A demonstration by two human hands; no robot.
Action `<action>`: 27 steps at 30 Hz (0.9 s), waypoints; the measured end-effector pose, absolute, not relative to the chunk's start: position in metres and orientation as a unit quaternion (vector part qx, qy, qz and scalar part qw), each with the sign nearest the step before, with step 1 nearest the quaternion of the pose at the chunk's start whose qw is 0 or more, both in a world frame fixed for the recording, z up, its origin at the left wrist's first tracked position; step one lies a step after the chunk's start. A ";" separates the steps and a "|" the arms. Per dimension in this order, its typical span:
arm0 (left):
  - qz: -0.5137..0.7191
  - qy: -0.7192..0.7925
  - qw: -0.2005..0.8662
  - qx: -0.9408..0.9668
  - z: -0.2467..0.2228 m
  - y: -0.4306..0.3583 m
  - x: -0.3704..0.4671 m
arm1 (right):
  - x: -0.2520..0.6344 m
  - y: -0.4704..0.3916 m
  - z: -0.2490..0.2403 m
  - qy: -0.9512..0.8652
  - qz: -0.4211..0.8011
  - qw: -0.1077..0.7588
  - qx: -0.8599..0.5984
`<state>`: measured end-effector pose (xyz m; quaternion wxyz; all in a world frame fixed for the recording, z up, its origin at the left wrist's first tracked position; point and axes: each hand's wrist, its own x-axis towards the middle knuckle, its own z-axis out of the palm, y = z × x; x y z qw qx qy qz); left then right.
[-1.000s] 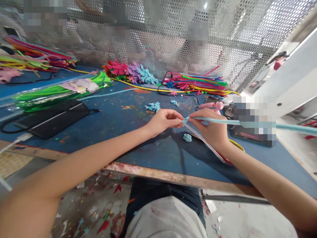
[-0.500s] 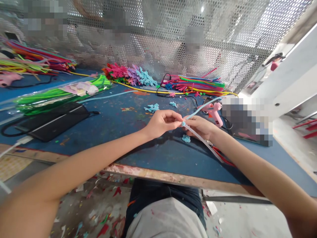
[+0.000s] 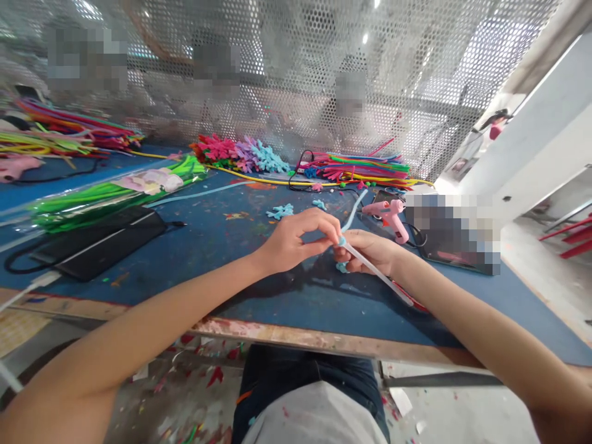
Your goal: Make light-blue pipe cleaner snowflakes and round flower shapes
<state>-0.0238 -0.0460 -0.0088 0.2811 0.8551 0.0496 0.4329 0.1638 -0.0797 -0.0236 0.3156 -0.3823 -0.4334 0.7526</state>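
My left hand (image 3: 303, 237) pinches a small light blue piece (image 3: 341, 240) between thumb and fingertips. Closed around the same spot from the right is my right hand (image 3: 370, 250), its fingers partly hidden. From this spot a light blue fuzzy strip (image 3: 355, 209) rises up and right, and a pale white strip (image 3: 377, 273) slants down to the right across my right wrist. A blue piece (image 3: 342, 267) lies just below my right fingers. Two more blue pieces, a larger one (image 3: 280, 212) and a smaller one (image 3: 319, 203), rest behind my left hand.
A pink glue gun (image 3: 391, 217) stands right of my hands, beside a dark tray-like item (image 3: 456, 253). Bundled colored stems (image 3: 365, 168) lie at the back. Left are bagged green stems (image 3: 111, 191) and a black case (image 3: 99, 243). Red-handled tool (image 3: 419, 304) near my right forearm.
The light blue strip has swung from reaching far right to standing steeper and shorter in view. Both hands sit slightly lower in view, and my left fingers have shifted on the blue piece.
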 end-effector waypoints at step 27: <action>0.606 0.180 0.509 0.584 0.001 -0.027 -0.025 | 0.117 -0.088 -0.008 -0.773 0.053 0.402 -0.488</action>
